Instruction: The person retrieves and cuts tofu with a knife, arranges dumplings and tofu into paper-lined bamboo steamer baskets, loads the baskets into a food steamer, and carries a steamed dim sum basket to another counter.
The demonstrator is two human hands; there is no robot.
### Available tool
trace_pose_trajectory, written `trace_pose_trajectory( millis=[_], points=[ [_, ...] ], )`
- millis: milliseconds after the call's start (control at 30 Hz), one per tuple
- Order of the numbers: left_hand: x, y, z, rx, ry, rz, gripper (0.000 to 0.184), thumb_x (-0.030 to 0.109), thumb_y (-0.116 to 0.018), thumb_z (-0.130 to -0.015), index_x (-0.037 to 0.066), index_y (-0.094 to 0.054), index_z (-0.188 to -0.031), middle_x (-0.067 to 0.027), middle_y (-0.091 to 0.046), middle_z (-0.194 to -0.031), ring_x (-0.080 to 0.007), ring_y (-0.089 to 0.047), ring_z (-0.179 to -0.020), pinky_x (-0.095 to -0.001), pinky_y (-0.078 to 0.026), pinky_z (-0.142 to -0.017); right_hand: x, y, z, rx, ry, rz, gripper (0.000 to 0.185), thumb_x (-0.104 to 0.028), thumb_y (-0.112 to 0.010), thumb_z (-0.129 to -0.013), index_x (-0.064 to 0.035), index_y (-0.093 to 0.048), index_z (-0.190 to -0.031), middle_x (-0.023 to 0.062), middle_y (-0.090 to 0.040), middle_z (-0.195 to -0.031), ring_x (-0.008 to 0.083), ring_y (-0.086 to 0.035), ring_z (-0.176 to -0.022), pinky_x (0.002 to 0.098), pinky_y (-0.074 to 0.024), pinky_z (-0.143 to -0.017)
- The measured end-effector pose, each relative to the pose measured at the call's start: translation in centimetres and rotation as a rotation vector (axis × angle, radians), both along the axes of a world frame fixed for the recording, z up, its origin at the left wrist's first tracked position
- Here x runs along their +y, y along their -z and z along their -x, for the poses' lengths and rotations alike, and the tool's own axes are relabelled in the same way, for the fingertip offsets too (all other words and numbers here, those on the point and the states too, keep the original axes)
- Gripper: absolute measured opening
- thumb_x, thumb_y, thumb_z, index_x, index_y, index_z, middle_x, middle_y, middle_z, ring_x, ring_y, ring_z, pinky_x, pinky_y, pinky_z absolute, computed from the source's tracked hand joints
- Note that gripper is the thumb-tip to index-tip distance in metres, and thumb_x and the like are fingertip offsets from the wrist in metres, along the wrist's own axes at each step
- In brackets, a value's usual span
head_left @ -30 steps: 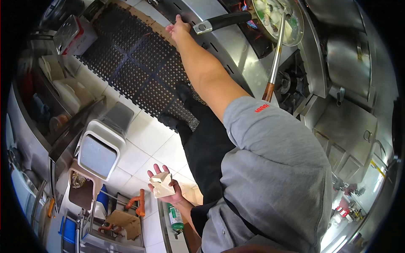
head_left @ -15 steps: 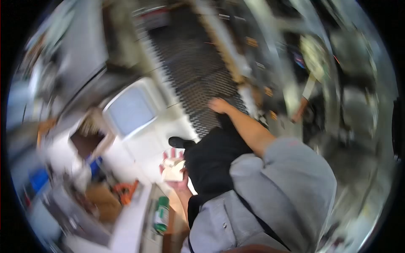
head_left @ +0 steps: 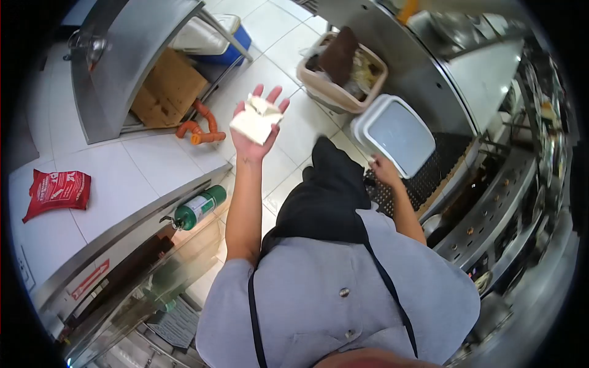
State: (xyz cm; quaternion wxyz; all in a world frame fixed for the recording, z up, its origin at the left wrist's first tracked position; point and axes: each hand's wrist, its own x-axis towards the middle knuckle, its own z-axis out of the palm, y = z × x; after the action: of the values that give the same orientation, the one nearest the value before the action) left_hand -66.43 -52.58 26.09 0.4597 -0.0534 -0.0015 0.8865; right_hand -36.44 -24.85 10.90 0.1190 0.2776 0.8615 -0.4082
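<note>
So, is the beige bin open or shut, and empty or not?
Open and not empty: no lid covers the beige bin, and a brown piece sticks out beside pale scraps. How deep is hidden.

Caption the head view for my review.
Left hand palm up, holding a cream-coloured piece; right hand near white-rimmed bin.

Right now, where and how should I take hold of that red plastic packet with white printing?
I'd grasp the red, roughly rectangular plastic packet across its middle, fingers spread, coming from above. It lies flat on the white tiled surface with its broad face up, and looks soft, so a corner pinch might let it sag.
</note>
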Motion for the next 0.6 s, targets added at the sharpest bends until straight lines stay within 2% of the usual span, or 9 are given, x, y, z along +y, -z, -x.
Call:
trace_pose_trajectory(
  millis=[33, 100, 200, 267, 333, 400, 467, 533, 600],
  points=[
    [0.4, 0.0, 3.1, 0.019, -0.006, -0.009, 0.051, 0.04, -0.035, -0.097, 0.02, -0.034, -0.144, -0.0138, -0.023, -0.154, -0.0408, -0.025, -0.138, -0.051, -0.055, -0.076, 0.6, -2.4, 4.7, -0.029, -0.013, 0.055, 0.043, -0.026, -0.062, -0.086, -0.0002, -0.058, -0.12, 0.0219, -0.064, -0.092, 0.0336, -0.064, -0.084, 0.0395, -0.0495, -0.077],
    [0.8, 0.4, 8.7, 0.037, -0.007, -0.014, 0.052, 0.04, -0.034, -0.097, 0.021, -0.033, -0.145, -0.0128, -0.021, -0.154, -0.0405, -0.024, -0.138, -0.0511, -0.055, -0.075, 0.9, -6.9, 13.5, 0.083, -0.035, 0.081, 0.041, -0.024, -0.062, -0.086, -0.0003, -0.058, -0.119, 0.0208, -0.065, -0.093, 0.0312, -0.064, -0.083, 0.0385, -0.0499, -0.076],
    [2.1, 0.4, 18.0, 0.042, 0.049, 0.027, 0.053, 0.043, -0.033, -0.098, 0.019, -0.033, -0.145, -0.0152, -0.024, -0.153, -0.0437, -0.03, -0.134, -0.0566, -0.054, -0.078, 1.3, -9.2, 26.9, 0.283, -0.083, 0.181, 0.038, -0.019, -0.063, -0.086, -0.0011, -0.058, -0.119, 0.0175, -0.066, -0.094, 0.0274, -0.064, -0.082, 0.0363, -0.0508, -0.074],
    [2.2, 1.5, 23.7, 0.01, 0.029, 0.093, 0.053, 0.044, -0.033, -0.098, 0.018, -0.035, -0.144, -0.0176, -0.029, -0.15, -0.0466, -0.035, -0.131, -0.0584, -0.055, -0.077, 1.3, -9.6, 36.5, 0.343, -0.164, 0.183, 0.039, -0.021, -0.063, -0.086, -0.0017, -0.058, -0.12, 0.0181, -0.065, -0.1, 0.03, -0.065, -0.084, 0.0367, -0.0513, -0.076],
    [2.6, 1.1, 28.5, -0.157, -0.115, 0.5, 0.052, 0.042, -0.037, -0.097, 0.013, -0.039, -0.141, -0.022, -0.033, -0.146, -0.048, -0.036, -0.129, -0.059, -0.055, -0.078, 1.5, -8.7, 45.6, 0.237, -0.289, 0.088, 0.041, -0.026, -0.061, -0.087, -0.0048, -0.057, -0.122, 0.022, -0.061, -0.113, 0.037, -0.06, -0.101, 0.0437, -0.048, -0.088],
    [1.7, 1.7, 32.9, -0.095, -0.026, 0.263, 0.051, 0.042, -0.037, -0.098, 0.014, -0.039, -0.14, -0.0221, -0.035, -0.145, -0.0485, -0.038, -0.127, -0.0582, -0.055, -0.077, 1.7, -11.7, 54.4, 0.182, -0.534, -0.072, 0.045, -0.031, -0.059, -0.088, -0.0062, -0.054, -0.124, 0.0222, -0.06, -0.11, 0.0391, -0.058, -0.103, 0.0459, -0.0468, -0.09],
    [2.2, 0.5, 36.9, -0.191, -0.125, 0.407, 0.051, 0.042, -0.036, -0.098, 0.015, -0.039, -0.141, -0.0204, -0.035, -0.145, -0.0483, -0.038, -0.127, -0.058, -0.056, -0.073, 2.5, -13.8, 63.4, 0.252, -0.652, 0.01, 0.042, -0.03, -0.058, -0.089, -0.0057, -0.054, -0.122, 0.0217, -0.06, -0.106, 0.0389, -0.058, -0.101, 0.0464, -0.0476, -0.086],
    [2.8, -0.4, 40.9, -0.166, -0.135, 0.234, 0.051, 0.043, -0.036, -0.098, 0.018, -0.038, -0.142, -0.0185, -0.035, -0.146, -0.0476, -0.039, -0.126, -0.0578, -0.055, -0.075, 3.6, -18.0, 71.9, 0.255, -0.688, 0.04, 0.046, -0.031, -0.057, -0.09, -0.006, -0.051, -0.128, 0.0205, -0.06, -0.109, 0.0373, -0.057, -0.103, 0.044, -0.0461, -0.088],
    [3.9, -0.5, 45.5, -0.156, -0.184, 0.324, 0.052, 0.045, -0.036, -0.097, 0.019, -0.036, -0.143, -0.0176, -0.034, -0.147, -0.047, -0.04, -0.126, -0.0548, -0.056, -0.072, 4.9, -19.2, 79.4, 0.421, -0.635, -0.009, 0.043, -0.029, -0.058, -0.089, -0.0055, -0.052, -0.124, 0.0214, -0.06, -0.104, 0.0382, -0.059, -0.099, 0.0456, -0.0473, -0.085]
  ],
)
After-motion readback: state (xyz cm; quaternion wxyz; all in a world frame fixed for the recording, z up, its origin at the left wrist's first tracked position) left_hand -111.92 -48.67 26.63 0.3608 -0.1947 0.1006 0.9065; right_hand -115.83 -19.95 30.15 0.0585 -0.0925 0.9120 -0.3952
